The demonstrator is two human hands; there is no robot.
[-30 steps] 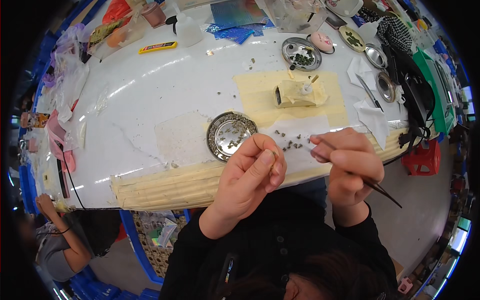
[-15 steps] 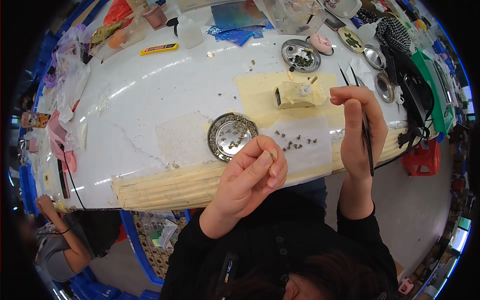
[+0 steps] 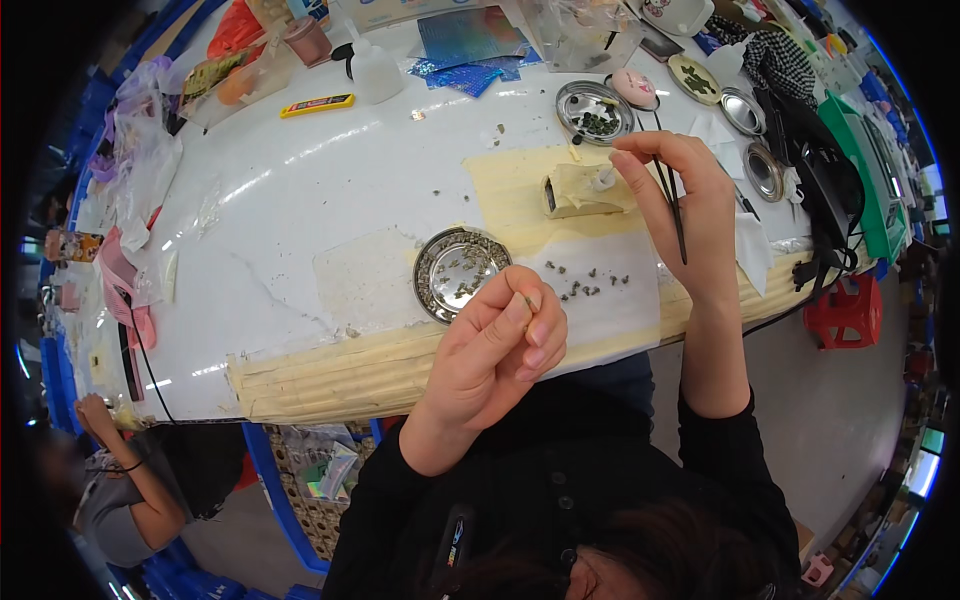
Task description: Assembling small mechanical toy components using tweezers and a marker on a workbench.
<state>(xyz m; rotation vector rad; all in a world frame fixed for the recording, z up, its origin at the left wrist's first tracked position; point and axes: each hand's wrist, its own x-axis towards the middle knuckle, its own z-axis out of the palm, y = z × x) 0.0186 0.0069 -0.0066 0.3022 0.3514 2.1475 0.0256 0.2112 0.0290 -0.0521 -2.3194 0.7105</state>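
My left hand (image 3: 490, 345) is closed, thumb and forefinger pinching a tiny greenish-brown piece (image 3: 528, 301) in front of the round steel dish (image 3: 422, 290), which holds many small bits. My right hand (image 3: 695, 205) keeps a pair of dark tweezers (image 3: 672, 205) tucked across its fingers, tips pointing away. Its thumb and forefinger meet just over a small white bottle (image 3: 603, 180) set in a tape-covered block (image 3: 575, 198). The thin stick in that bottle is hidden by the fingertips, so I cannot tell whether they touch it. Several small dark pieces (image 3: 590, 287) lie on white paper between my hands.
A steel dish with dark green bits (image 3: 567, 108), a pink oval object (image 3: 634, 87) and round lids (image 3: 763, 172) stand far right. Further left are a white squeeze bottle (image 3: 377, 75) and a yellow box (image 3: 317, 105). Another person's hand (image 3: 95, 415) rests at the table's left edge.
My right hand has moved left and away from me to the white bottle, carrying the tweezers with it. The left hand has shifted slightly left, still pinching its tiny piece.
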